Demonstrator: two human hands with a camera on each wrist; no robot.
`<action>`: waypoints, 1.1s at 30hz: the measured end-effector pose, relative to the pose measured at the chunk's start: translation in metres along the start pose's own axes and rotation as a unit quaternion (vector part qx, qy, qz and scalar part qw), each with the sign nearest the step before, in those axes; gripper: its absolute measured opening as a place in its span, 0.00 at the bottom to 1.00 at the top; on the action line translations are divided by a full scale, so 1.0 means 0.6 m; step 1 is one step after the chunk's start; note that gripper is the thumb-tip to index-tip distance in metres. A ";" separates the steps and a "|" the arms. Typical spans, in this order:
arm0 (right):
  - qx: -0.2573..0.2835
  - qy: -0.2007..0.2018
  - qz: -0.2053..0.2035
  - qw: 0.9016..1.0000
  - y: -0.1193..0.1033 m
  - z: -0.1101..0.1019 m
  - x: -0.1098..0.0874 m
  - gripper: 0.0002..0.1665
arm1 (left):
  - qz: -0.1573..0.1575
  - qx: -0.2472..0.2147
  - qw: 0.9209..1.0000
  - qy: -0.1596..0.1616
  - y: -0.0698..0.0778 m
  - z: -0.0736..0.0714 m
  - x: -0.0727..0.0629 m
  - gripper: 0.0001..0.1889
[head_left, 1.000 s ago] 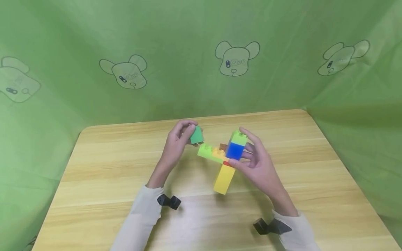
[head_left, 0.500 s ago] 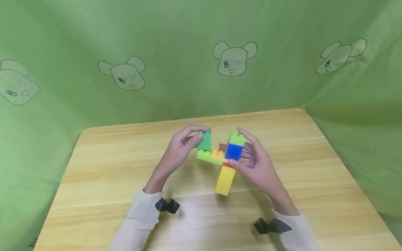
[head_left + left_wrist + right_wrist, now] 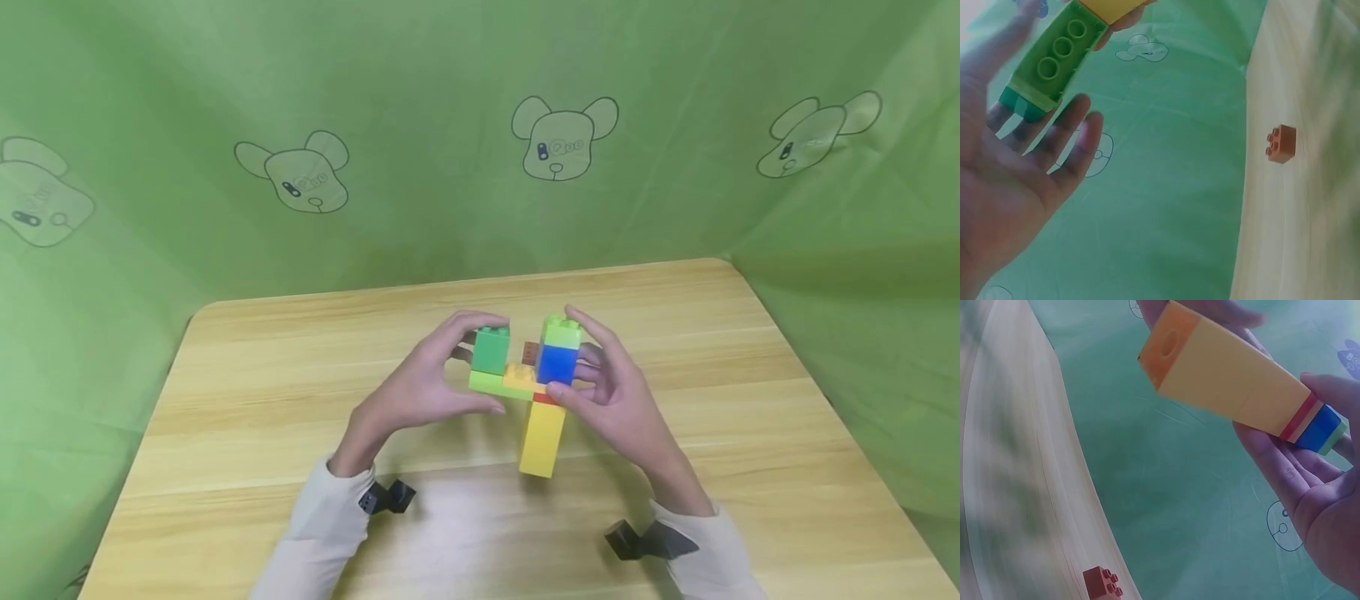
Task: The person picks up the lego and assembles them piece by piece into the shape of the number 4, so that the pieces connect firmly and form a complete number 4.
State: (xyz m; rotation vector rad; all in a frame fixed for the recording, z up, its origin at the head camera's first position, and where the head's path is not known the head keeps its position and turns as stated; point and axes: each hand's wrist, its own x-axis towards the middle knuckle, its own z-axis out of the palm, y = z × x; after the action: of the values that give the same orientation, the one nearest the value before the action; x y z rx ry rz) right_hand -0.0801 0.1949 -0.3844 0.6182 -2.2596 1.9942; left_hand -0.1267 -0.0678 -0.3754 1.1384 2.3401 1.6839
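My right hand point(image 3: 622, 412) grips a toy brick build at its blue brick point(image 3: 558, 365), thumb in front and fingers behind. A lime brick point(image 3: 561, 333) tops the blue one. Beneath are a thin red layer point(image 3: 549, 399) and a tall yellow block point(image 3: 542, 442). A light orange piece point(image 3: 519, 375) and a lime piece point(image 3: 486, 384) reach out leftward, and a dark green brick point(image 3: 491, 351) sits on the lime end. My left hand point(image 3: 416, 379) surrounds that end with fingers spread and thumb apart below. In the left wrist view the lime piece's hollow underside point(image 3: 1060, 50) shows.
A brown brick point(image 3: 529, 352) lies alone on the wooden table point(image 3: 262, 400), partly behind the build in the head view. Green cloth point(image 3: 420, 208) printed with bear heads hangs behind the table and at its sides.
My left hand has brought the dark green brick right and down onto the lime end, then loosened its pinch, thumb dropping below. The build has tilted slightly; my right hand keeps its grip.
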 end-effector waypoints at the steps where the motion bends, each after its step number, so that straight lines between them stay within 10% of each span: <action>1: 0.005 -0.002 0.000 1.000 0.000 0.000 0.000 0.51 | 0.009 0.013 1.000 0.000 0.000 0.001 0.000 0.48; 12: 0.047 -0.011 -0.013 0.999 -0.001 -0.001 -0.002 0.52 | 0.120 0.087 0.987 0.061 -0.005 0.005 -0.001 0.41; 33: 0.052 -0.008 -0.018 0.998 -0.008 0.003 0.002 0.50 | 0.085 0.055 0.993 0.066 -0.006 0.014 -0.009 0.46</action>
State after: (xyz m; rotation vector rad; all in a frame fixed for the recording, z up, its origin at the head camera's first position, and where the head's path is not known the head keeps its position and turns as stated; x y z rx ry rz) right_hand -0.0795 0.1925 -0.3800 0.6808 -2.1470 2.1076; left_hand -0.1207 -0.0650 -0.3836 1.3198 2.5073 1.7534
